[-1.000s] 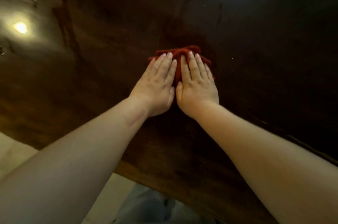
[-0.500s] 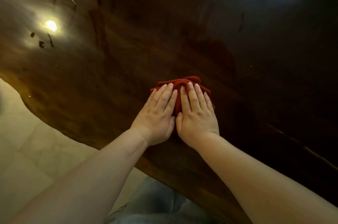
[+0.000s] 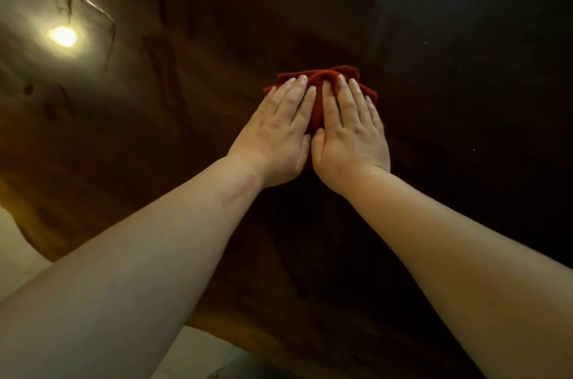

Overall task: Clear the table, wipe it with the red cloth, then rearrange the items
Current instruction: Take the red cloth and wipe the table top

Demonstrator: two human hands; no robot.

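A bunched red cloth (image 3: 319, 79) lies on the dark glossy wooden table (image 3: 449, 84). My left hand (image 3: 276, 134) and my right hand (image 3: 350, 134) press flat on it side by side, fingers stretched forward, thumbs touching. Most of the cloth is hidden under the palms; only its far edge and a strip between the hands show.
The table's wavy front edge (image 3: 198, 321) runs from the lower left toward the bottom, with pale floor tiles (image 3: 18, 251) beyond it. A bright lamp reflection (image 3: 62, 36) shines on the tabletop at the upper left. Dark knots and cracks mark the wood near it.
Both hands slid the cloth toward me and then away again across the table. The view shifted with them. The hands stay flat on the cloth.
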